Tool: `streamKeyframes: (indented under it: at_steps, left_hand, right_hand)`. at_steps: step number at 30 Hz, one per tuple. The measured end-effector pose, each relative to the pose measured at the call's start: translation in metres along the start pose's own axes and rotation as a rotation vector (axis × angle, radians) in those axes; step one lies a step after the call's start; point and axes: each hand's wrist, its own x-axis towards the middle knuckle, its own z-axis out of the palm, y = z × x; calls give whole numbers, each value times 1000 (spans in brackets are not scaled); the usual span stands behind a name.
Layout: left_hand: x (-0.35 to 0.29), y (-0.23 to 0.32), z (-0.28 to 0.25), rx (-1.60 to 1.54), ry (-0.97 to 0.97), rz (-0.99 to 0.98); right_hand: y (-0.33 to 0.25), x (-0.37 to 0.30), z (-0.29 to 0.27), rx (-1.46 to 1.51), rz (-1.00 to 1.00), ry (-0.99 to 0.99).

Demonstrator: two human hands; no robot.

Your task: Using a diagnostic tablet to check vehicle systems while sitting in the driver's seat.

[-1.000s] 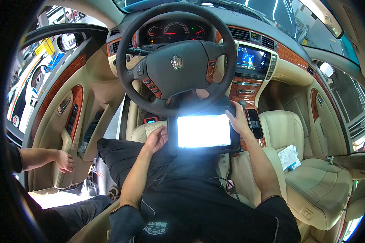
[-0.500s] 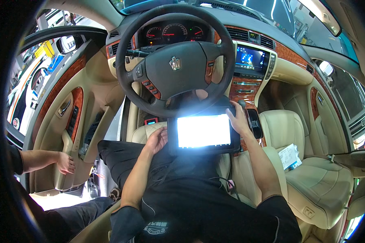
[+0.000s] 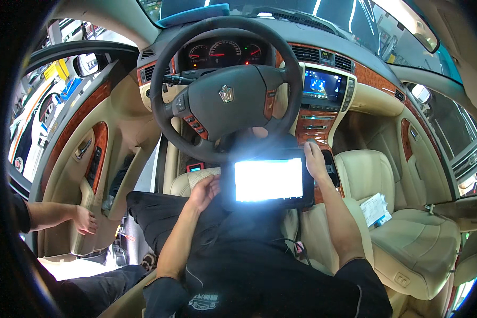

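"One black, rectangular, thick-framed tablet [image 3: 268,181], white screen lit, over the seated person's lap, just below the black, round steering wheel [image 3: 226,95]."

"Screen content?"

"Unreadable, washed out by glare. Haze also blurs the tablet's top edge near the wheel's lower rim."

"Right hand [image 3: 316,161]?"

"Bare, at the tablet's upper right corner. Grip pinching that edge; the parts of the fingers behind the frame are hidden."

"Left hand [image 3: 203,193]?"

"Bare, beside the tablet's left edge, fingers half curled. Fingertips get lost against the dark frame. Cannot tell whether this grip pinches the edge or just rests near it."

"Anything cut off?"

"Far left, a co-worker's bare hand [image 3: 85,220] by the beige padded door armrest [image 3: 87,192]; the dark sleeve runs into the lens's black rim."

"Smaller items?"

"Red-and-black box [image 3: 194,167] beyond the front of the cream leather driver's seat [image 3: 181,184], too small to identify. White paper sheets [image 3: 375,209] on the cream leather passenger seat [image 3: 416,238]; print illegible."
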Motion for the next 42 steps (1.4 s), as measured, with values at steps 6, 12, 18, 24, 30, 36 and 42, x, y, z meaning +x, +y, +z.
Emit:
streamKeyframes:
  at_steps: [6,12,18,24,30,36,42]
  left_hand:
    - [6,-3,-5,92,-59,7]
    - [21,-14,-43,-147,-263,-68]
    - [25,-17,-43,-145,-106,-96]
    - [23,-16,-38,-218,-220,-95]
    - [12,-8,-23,-49,-114,-58]
    - [13,-8,-29,-99,-143,-63]
    - [15,-10,-31,-69,-124,-59]
  right_hand:
    - [14,1,6,-37,9,-48]
    - [-4,-6,5,-28,63,-36]
    - [4,-5,4,57,9,-31]
    - [9,-2,4,3,-7,-49]
    - [-1,1,-9,-247,-152,-97]
    - [-60,-5,-42,-409,88,-207]
    - [-60,-14,-24,-510,15,-211]
